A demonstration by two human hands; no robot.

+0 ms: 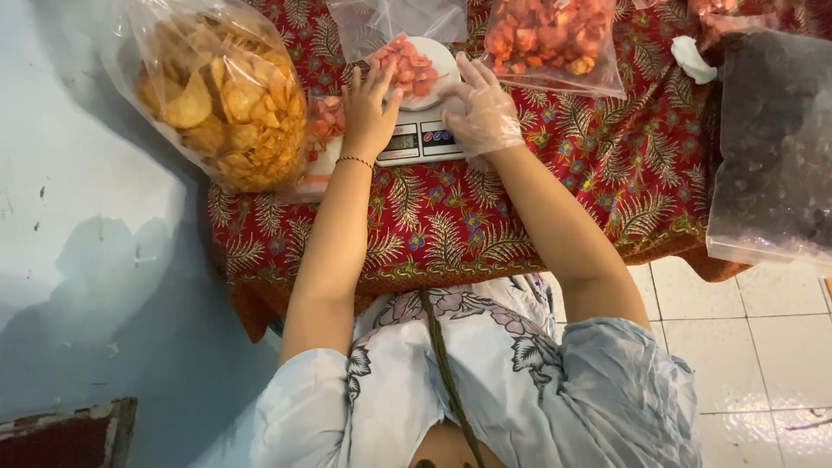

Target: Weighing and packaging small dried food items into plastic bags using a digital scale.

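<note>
Head view: both hands at a kitchen scale (422, 139).
Bare left hand (368, 108) and gloved right hand (482, 108), fingers spread, touch the small snack bag (406, 65) on it.

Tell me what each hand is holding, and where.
Both steady the small bag of red chips on the scale: left hand at its left edge, gloved right hand at its right. No full grip shows.

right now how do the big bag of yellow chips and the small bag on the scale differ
The big bag of yellow chips lies on the cloth at the left, bulging and full; the small bag on the scale holds only a little. The big bag's chips are large and yellow, the small bag's pieces small and pinkish red. Only the small bag is touched, by the left hand. Both are clear plastic.
</note>
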